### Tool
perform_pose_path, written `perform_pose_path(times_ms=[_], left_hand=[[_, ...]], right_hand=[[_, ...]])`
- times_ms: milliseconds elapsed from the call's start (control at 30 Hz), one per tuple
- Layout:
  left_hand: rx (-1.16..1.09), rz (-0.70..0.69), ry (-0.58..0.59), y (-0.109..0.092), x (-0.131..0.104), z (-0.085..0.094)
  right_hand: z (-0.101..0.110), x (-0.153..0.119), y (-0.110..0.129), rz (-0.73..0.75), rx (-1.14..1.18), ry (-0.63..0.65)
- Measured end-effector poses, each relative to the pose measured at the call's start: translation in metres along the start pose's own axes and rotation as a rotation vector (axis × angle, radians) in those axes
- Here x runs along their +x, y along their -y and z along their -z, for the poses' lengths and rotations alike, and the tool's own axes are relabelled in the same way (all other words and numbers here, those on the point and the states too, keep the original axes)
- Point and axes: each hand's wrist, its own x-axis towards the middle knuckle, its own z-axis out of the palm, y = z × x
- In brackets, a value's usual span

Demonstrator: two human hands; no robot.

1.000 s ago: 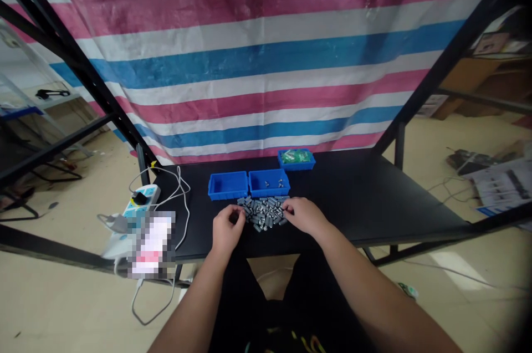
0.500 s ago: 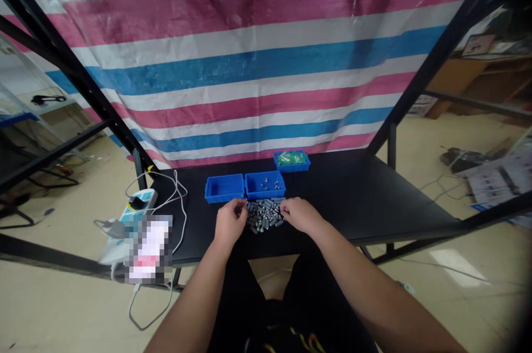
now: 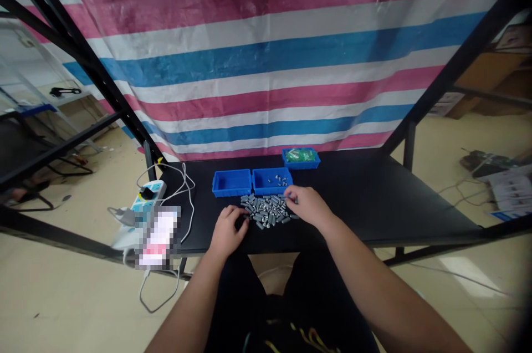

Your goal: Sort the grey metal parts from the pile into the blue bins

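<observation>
A pile of small grey and silvery metal pieces (image 3: 268,210) lies on the black table (image 3: 353,198). At its left edge rests my left hand (image 3: 229,228), fingers curled but apart, with nothing plainly in them. My right hand (image 3: 305,204) is at the pile's upper right, its fingertips pinched; what they hold, if anything, is too small to make out. Just behind the pile stand two blue bins side by side: the left bin (image 3: 231,193) looks empty, and the right bin (image 3: 272,190) holds several small silvery pieces.
Farther back, a third blue bin (image 3: 301,165) holds green and silvery items. To the left are a white power strip (image 3: 149,191) with plugs, looped white cables and a blurred-out phone (image 3: 158,238). Striped sheeting (image 3: 266,65) hangs behind, between black frame posts.
The camera view has shifted slightly. My left hand has drawn back from the pile's upper left toward its lower left, its fingers looser. My right hand has moved up toward the right bin.
</observation>
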Motion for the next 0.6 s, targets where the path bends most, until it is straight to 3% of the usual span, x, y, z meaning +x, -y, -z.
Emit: perform_pose_path(times_ms=[100, 167, 600], left_hand=[[0.050, -0.026, 0.014, -0.001, 0.002, -0.003], [0.074, -0.037, 0.029, -0.002, 0.005, -0.005], [0.144, 0.003, 0.015, -0.011, 0.010, -0.017]], right_hand=[[-0.005, -0.009, -0.001, 0.030, -0.041, 0.174], [-0.009, -0.012, 0.000, 0.039, -0.049, 0.216], [-0.023, 0.000, 0.003, 0.052, -0.096, 0.215]])
